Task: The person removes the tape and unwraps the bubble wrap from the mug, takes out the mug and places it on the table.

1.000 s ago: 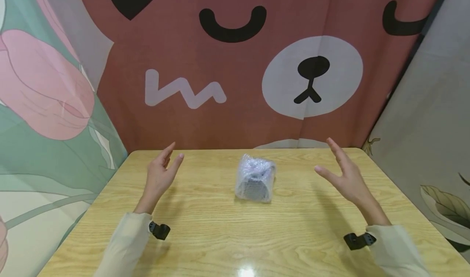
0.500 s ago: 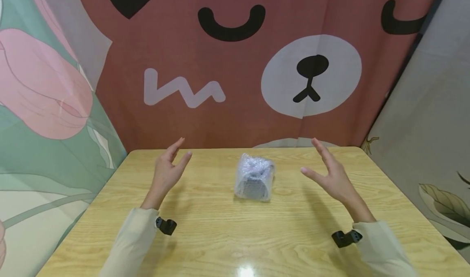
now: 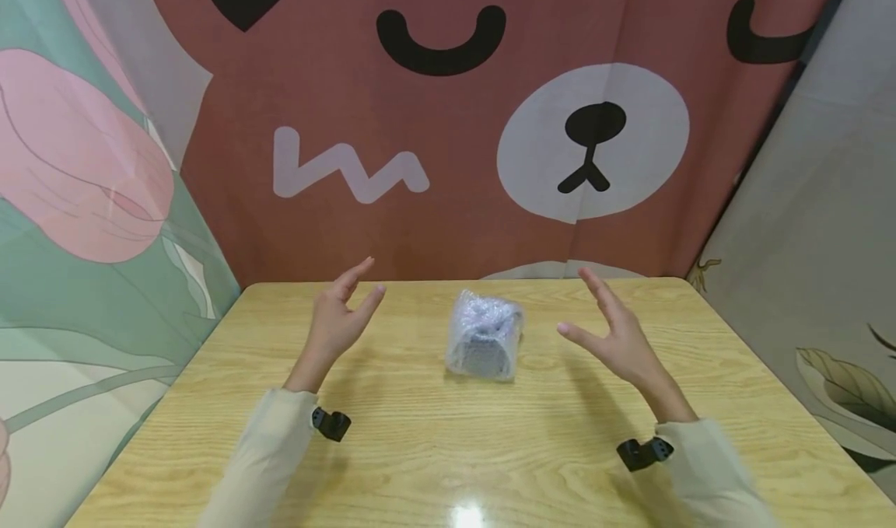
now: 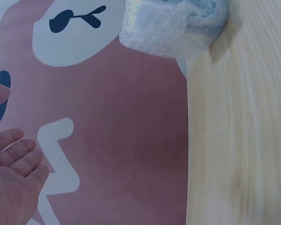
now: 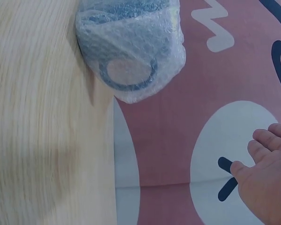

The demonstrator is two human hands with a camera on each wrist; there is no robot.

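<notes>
The bubble-wrapped package [image 3: 484,337] is resting near the far edge of the tabletop [image 3: 434,450], roughly midway between its far corners, so an overlong reach could be nudging it back toward that edge and the bear-print curtain [image 3: 336,69] behind. The slick wrap could be slipping if its two sides were being pressed unevenly, and the dark ring [image 5: 126,87] showing through, possibly a handle, could be catching a badly placed squeeze. The left hand [image 3: 337,318] is hovering on the left-edge side and the right hand [image 3: 621,343] on the right-edge side, neither touching the package. Both thumbs are standing away from extended fingers; each grip is released, holding nothing.
</notes>
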